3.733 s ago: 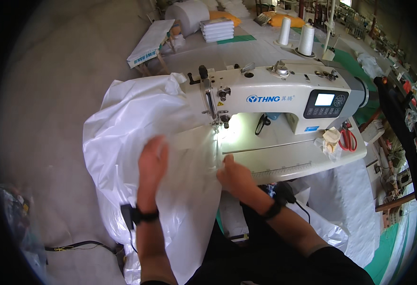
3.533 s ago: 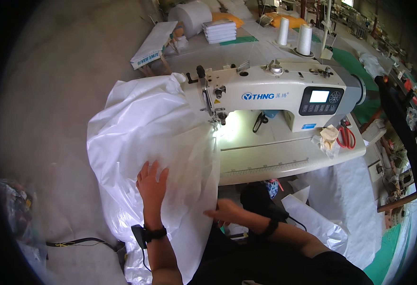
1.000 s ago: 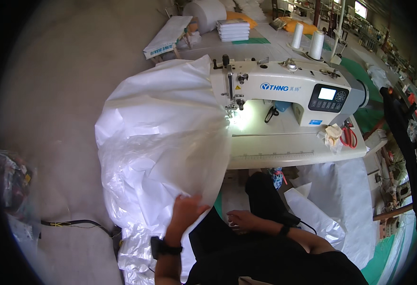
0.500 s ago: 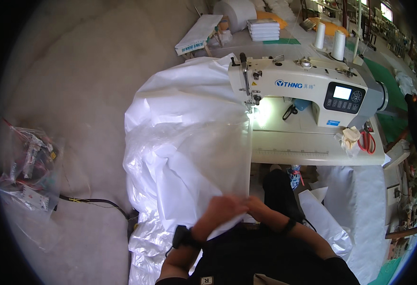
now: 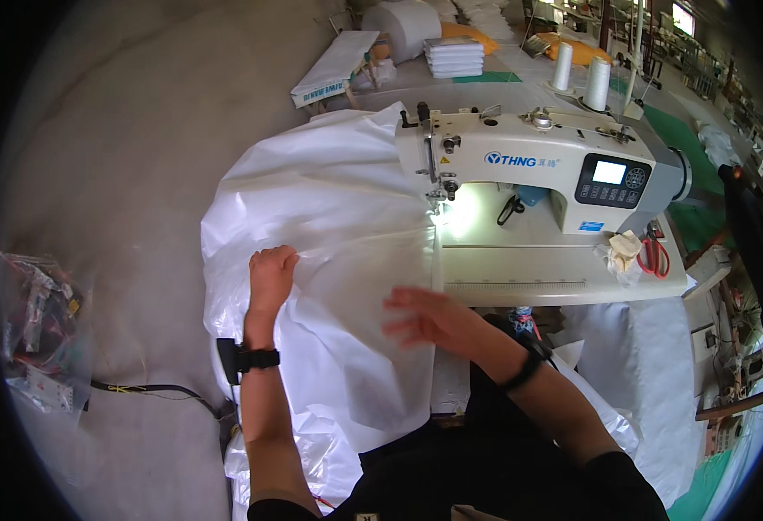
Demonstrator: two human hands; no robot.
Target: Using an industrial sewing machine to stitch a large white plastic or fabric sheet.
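A large white plastic-like sheet (image 5: pixel 346 321) lies spread in folds over the left of the sewing table and down towards me. Its right edge runs under the needle area of a white sewing machine (image 5: pixel 477 143), where a lamp shines. My left hand (image 5: pixel 272 267) is on the sheet's left part, its fingers curled closed on the material with creases running from them. Over the right part of the sheet, my right hand (image 5: pixel 425 317) is held with fingers apart, slightly smeared by motion and holding nothing. Each wrist wears a black band.
Black thread snips (image 5: pixel 511 209) lie under the machine arm. Red-handled scissors (image 5: pixel 655 258) and a crumpled cream cloth (image 5: pixel 624 249) sit at the table's right. Two white thread cones (image 5: pixel 598 84) stand behind. A clear bag of parts (image 5: pixel 47 326) and a black cable (image 5: pixel 160 388) are at left.
My hands were together near my body at the sheet's lower edge. The left hand has moved forward and left onto the sheet; the right has come away and opened. The view has shifted slightly.
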